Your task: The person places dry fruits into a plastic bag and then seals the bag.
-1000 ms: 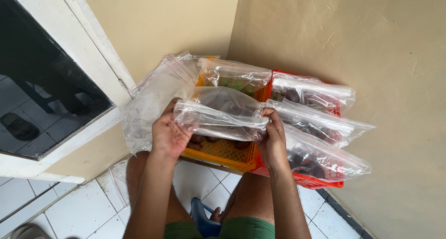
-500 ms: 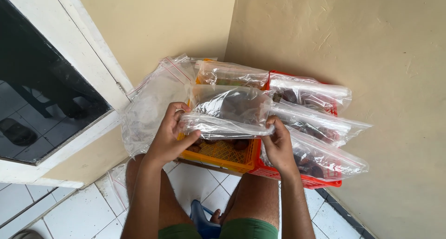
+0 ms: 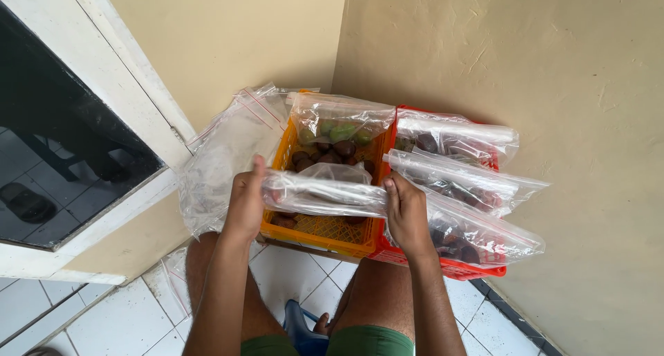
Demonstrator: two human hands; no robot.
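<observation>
The clear bag had come up flatter than a moment before, stretched level between my hands above the orange crate, so its top edge now ran straight from grip to grip. My left hand pinched one end, my right hand clamped the other. Beside it the red crate held three filled bags; empty bags lay at my left

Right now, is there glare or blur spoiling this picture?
Head view: soft, even daylight and sharp focus, no motion blur on the left hand or right hand; white sheen on the clear plastic bag they hold partly veils its contents; the dark window pane mirrors the tiled floor.
</observation>
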